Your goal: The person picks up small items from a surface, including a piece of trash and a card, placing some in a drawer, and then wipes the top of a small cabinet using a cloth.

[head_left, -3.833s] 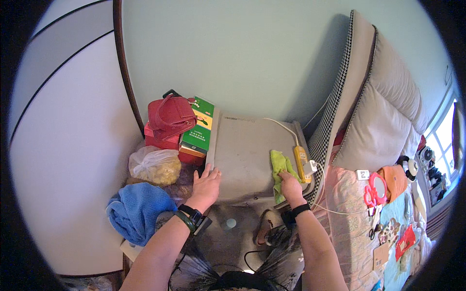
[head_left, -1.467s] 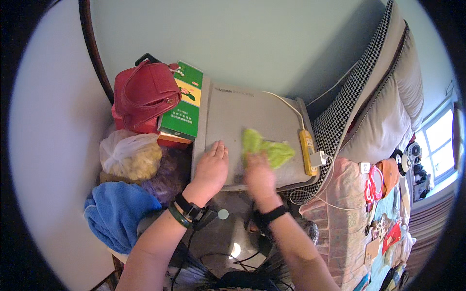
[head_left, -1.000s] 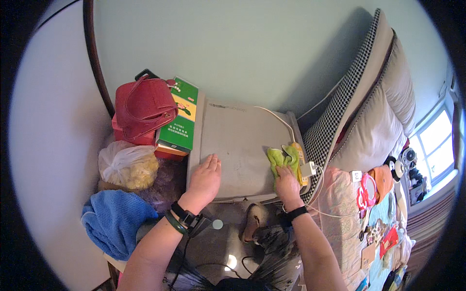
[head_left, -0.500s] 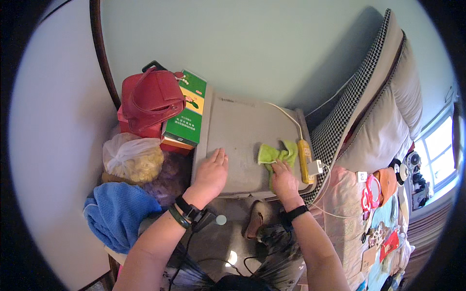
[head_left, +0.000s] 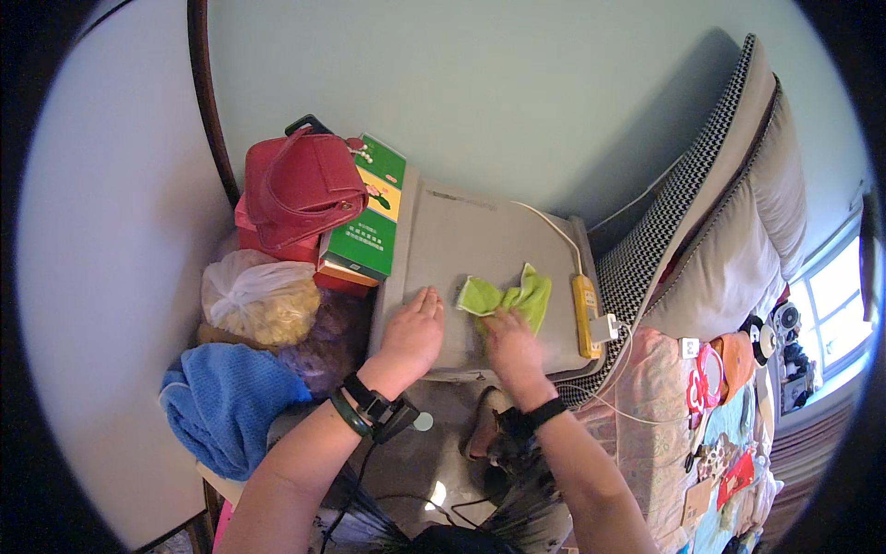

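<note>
A green cloth point(head_left: 526, 294) lies bunched on the grey top of a small bedside cabinet point(head_left: 452, 245). My right hand point(head_left: 517, 358), slightly blurred, grips the near part of the cloth and presses it against the surface. My left hand point(head_left: 413, 334) rests at the cabinet's near left edge, holding nothing, with its fingers stretched out. To the right of the cloth, a yellow power strip point(head_left: 583, 314) lies along the cabinet's right side. A white plug adapter point(head_left: 604, 327) sits in it.
Left of the cabinet are stacked a red handbag point(head_left: 309, 189), a green box point(head_left: 362, 242), a tied plastic bag point(head_left: 263, 300) and a blue towel point(head_left: 231, 406). A bed point(head_left: 641, 406) with a padded headboard and grey cushions point(head_left: 720, 249) stands at the right. White cables trail toward it.
My right hand has slid the green cloth leftward across the cabinet top, away from the power strip. My left hand stays at the edge. The whole view has shifted slightly.
</note>
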`<state>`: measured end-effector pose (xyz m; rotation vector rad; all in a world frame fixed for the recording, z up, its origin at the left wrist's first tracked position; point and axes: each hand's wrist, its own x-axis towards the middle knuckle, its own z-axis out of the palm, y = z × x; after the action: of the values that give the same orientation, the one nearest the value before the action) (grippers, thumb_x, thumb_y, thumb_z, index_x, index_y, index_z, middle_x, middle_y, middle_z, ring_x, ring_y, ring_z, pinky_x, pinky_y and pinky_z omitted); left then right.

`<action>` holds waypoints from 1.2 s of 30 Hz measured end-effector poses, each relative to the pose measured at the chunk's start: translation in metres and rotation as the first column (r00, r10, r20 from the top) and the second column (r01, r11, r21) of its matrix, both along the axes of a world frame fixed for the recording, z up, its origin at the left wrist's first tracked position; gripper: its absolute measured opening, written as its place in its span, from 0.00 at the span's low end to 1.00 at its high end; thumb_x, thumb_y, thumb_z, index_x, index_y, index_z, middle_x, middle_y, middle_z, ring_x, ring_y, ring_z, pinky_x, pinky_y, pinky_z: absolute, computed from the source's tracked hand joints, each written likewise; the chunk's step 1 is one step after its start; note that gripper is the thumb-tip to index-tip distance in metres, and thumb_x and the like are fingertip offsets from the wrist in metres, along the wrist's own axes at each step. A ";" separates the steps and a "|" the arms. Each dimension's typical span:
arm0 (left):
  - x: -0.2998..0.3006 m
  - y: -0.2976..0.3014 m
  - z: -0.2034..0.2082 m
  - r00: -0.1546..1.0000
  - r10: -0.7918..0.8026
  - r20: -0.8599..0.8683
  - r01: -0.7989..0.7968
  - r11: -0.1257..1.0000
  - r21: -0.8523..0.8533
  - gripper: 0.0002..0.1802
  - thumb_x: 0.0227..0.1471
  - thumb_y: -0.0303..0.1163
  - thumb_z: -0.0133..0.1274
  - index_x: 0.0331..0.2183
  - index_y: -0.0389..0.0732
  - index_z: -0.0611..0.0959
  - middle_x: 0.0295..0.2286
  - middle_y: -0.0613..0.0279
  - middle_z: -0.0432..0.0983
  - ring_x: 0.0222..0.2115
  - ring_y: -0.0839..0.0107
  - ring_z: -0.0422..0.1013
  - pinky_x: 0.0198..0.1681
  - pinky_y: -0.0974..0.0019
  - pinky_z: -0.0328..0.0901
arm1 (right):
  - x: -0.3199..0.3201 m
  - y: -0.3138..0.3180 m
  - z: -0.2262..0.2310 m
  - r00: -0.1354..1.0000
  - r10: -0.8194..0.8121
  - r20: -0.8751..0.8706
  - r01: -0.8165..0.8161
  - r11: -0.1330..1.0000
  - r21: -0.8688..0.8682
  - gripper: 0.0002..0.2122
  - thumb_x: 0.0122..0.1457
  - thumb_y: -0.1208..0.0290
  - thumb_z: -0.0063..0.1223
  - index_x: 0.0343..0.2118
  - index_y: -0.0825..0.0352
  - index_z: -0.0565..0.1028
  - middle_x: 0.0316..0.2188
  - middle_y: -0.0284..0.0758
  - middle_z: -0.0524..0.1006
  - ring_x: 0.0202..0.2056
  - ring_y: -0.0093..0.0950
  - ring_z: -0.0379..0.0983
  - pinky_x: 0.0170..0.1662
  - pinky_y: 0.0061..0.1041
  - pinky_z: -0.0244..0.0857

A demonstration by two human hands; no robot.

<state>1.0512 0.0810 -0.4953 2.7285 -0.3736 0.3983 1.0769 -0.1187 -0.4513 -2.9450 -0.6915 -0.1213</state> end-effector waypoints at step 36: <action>-0.006 0.001 0.003 0.998 0.020 0.056 -0.017 0.997 -0.069 0.21 0.52 0.24 0.42 0.48 0.28 0.73 0.56 0.42 0.63 0.58 0.52 0.60 0.59 0.56 0.60 | 0.053 -0.016 -0.010 0.997 0.003 -0.072 0.012 0.980 0.199 0.15 0.55 0.75 0.45 0.45 0.61 0.77 0.48 0.41 0.76 0.48 0.43 0.71 0.51 0.36 0.67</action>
<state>1.0449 0.0823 -0.4922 2.6604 -0.3433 0.4847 1.1298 -0.1351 -0.4618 -2.7450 -0.6237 -0.0793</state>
